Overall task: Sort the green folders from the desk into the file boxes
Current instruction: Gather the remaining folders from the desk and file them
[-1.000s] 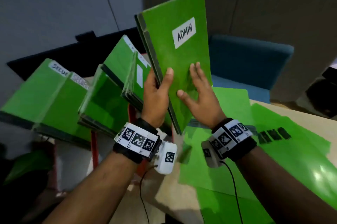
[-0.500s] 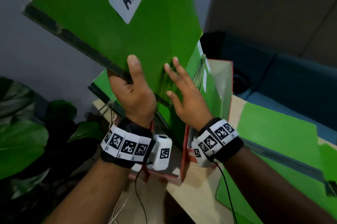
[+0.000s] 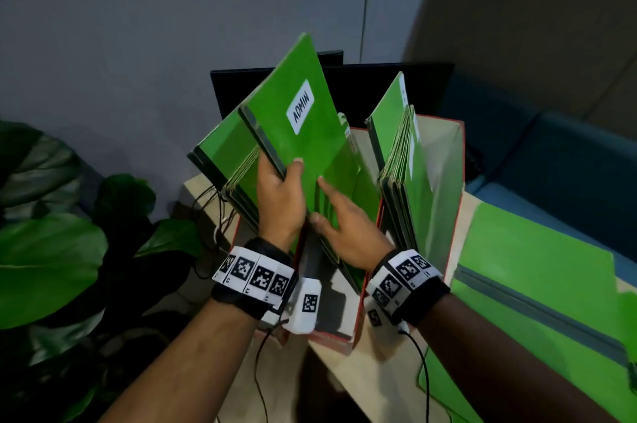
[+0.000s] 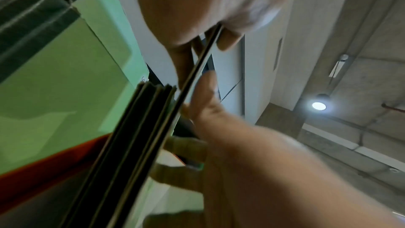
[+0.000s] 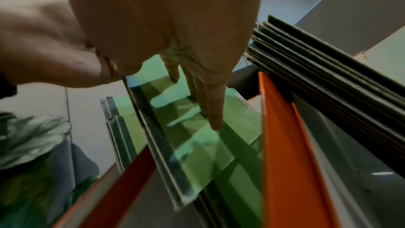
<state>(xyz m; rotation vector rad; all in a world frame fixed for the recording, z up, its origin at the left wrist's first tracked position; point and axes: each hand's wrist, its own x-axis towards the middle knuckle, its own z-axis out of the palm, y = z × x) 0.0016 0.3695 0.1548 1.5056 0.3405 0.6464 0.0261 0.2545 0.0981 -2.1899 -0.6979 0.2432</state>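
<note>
ADMIN folder: green, white label reading "ADMIN", held tilted with its top leaning left, lower end down among the folders already standing in the middle file box (red rim, pale walls). Dark spine faces the left side.

Left hand: grips the folder at its spine edge, thumb across the green front cover, fingers wrapped behind. In the left wrist view the thin folder edge runs between thumb and fingers.

Right hand: fingers straight and spread, laid flat against the folder's front cover low down; it holds nothing. The right wrist view shows the fingertips pressing on the green surface.

Left stack: more green folders leaning left, just behind the held one, touching or nearly so (cannot tell which).

Right file box: red-edged, holds a row of green folders upright, dark spines showing.

Counter: pale top, boxes standing on it. To the right lie flat green folders, one with a grey spine strip.

Surroundings: dark monitor behind the boxes, large-leafed plant at left, blue seat at right, grey wall beyond.
</note>
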